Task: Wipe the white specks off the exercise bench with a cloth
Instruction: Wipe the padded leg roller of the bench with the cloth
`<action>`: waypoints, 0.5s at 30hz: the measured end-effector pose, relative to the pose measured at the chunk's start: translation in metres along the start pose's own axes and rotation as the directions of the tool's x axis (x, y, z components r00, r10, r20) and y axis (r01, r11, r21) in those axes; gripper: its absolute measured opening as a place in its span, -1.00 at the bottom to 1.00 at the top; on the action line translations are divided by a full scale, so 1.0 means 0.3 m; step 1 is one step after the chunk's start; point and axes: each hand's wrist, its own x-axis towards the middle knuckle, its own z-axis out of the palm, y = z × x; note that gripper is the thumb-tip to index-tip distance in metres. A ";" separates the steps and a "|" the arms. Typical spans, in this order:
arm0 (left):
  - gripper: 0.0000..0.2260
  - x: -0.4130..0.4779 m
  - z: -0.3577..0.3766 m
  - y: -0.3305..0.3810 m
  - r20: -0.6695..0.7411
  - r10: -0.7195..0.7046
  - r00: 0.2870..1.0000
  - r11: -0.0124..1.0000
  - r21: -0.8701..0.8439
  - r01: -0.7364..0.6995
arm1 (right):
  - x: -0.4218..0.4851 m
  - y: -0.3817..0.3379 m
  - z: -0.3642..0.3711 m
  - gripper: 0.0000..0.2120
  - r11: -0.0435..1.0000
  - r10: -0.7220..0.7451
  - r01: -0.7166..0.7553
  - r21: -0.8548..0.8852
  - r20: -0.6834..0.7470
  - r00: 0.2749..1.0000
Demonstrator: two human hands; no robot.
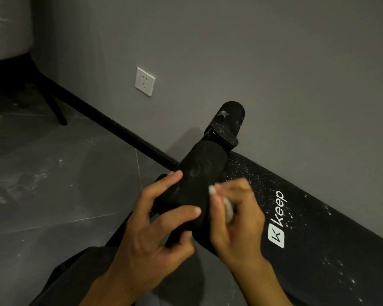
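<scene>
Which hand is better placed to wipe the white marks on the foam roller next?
Right. The right hand pinches the cloth beside the foam roller; the left hand grips it and has no cloth.

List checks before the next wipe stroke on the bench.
1. Grip of the right hand on the cloth: ok.
2. Hold of the left hand on the foam roller: ok.
3. Contact of cloth with foam roller: cannot tell, blurred.
4. No white marks on foam roller: not ok, smudges show.
5. No specks on bench pad: not ok, many around the logo.
</scene>
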 end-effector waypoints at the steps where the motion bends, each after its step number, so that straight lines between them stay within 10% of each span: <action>1: -0.55 0.001 0.000 0.001 -0.003 0.001 1.000 1.000 0.008 -0.001 | 0.020 0.012 -0.008 -0.89 0.994 0.112 -0.112 -0.009 -0.023 0.993; 6: -0.58 0.002 0.002 0.010 -0.007 -0.012 1.000 1.000 -0.002 0.012 | 0.162 0.044 -0.014 -0.95 0.854 0.518 -0.512 0.096 -0.061 0.853; 15: -0.47 0.005 0.008 -0.005 -0.023 0.019 1.000 1.000 -0.002 -0.019 | 0.121 -0.040 -0.036 -0.92 0.995 0.102 -0.101 -0.008 0.142 0.985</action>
